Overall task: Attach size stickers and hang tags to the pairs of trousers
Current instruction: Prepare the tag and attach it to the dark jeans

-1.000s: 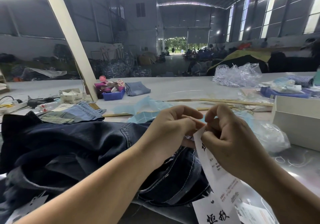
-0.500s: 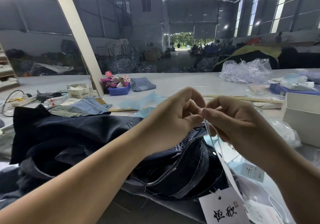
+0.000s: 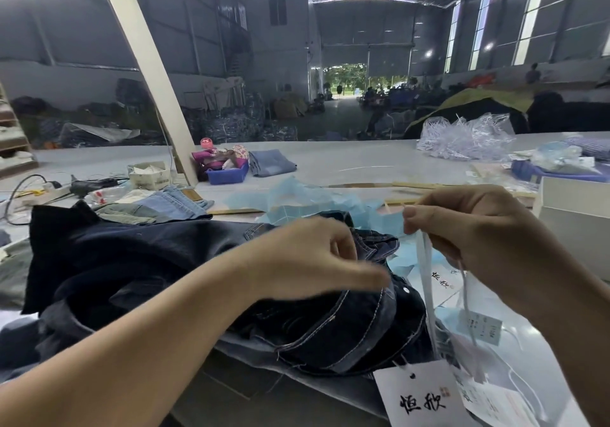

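Dark trousers (image 3: 185, 261) lie heaped on the worktop (image 3: 346, 162); left hand (image 3: 317, 258), fingers curled, grip unclear, at the waistband. Right hand (image 3: 475, 228) pinches the tag string (image 3: 425, 281), hang tag (image 3: 419, 393) dangling: keep it taut while looping

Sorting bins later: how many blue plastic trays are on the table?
2. One blue tray sits mid-table beside the slanted post, holding pink items; another blue tray is at the right edge, under clear bags. More may be hidden.
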{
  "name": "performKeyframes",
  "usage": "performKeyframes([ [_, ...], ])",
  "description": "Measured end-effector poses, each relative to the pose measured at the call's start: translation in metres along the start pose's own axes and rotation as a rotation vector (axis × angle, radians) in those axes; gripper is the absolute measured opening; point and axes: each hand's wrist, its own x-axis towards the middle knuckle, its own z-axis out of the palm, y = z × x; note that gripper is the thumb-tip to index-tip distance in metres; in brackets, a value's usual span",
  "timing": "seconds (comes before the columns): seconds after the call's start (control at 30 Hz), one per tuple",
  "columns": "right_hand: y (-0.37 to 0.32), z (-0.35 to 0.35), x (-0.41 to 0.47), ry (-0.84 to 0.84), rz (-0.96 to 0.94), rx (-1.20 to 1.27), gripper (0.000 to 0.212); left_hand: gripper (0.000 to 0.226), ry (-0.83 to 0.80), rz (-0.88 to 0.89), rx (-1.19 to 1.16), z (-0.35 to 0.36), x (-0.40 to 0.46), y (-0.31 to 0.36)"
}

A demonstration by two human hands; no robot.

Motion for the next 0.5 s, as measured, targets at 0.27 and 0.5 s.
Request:
performKeyframes([
  [0.27, -0.008, 0.009, -0.002, -0.04, 0.044, -0.059, 0.032, 0.021, 0.651, 0.214, 0.596, 0.01, -0.012, 0.033],
  [0.5, 0.008, 0.027, -0.002, -0.082, 0.24, 0.168, 0.044, 0.051, 0.853, 0.437, 0.651, 0.043, -0.018, 0.025],
])
